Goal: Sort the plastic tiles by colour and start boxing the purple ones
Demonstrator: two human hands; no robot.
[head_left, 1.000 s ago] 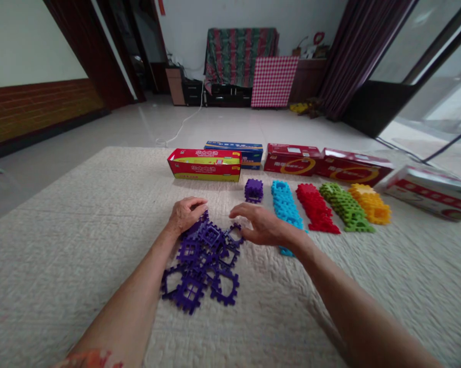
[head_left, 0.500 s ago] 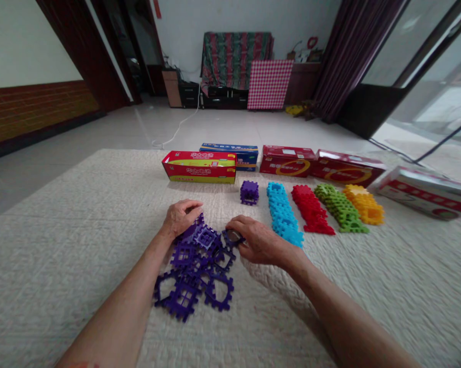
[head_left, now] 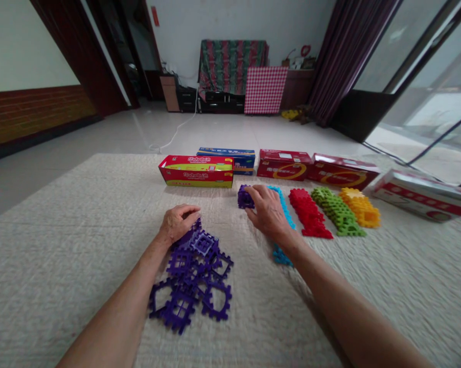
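Observation:
Square purple plastic building tiles with notched edges lie in a loose pile (head_left: 182,304) on the quilted mat. My left hand (head_left: 179,223) rests on the far left edge of this pile, fingers curled together; whatever is under them is hidden. Farther off, my right hand (head_left: 268,207) pinches a purple tile at the small purple stack (head_left: 241,196); the fingers partly cover both. Beneath the right wrist and forearm runs a row of light blue tiles (head_left: 283,255), partly hidden. To its right are overlapping rows of red tiles (head_left: 310,214), green tiles (head_left: 338,212) and yellow tiles (head_left: 363,209).
Beyond the tiles stand a red and yellow-green box (head_left: 196,172), a blue box (head_left: 244,162), two dark red boxes (head_left: 284,166) and a white and red box (head_left: 425,194). The mat (head_left: 111,204) lies on a tiled floor. A white cable (head_left: 180,125) crosses that floor.
My right hand has carried a purple tile from the pile's right side away from me to the small purple stack. My left hand stays at the pile. The view has shifted slightly.

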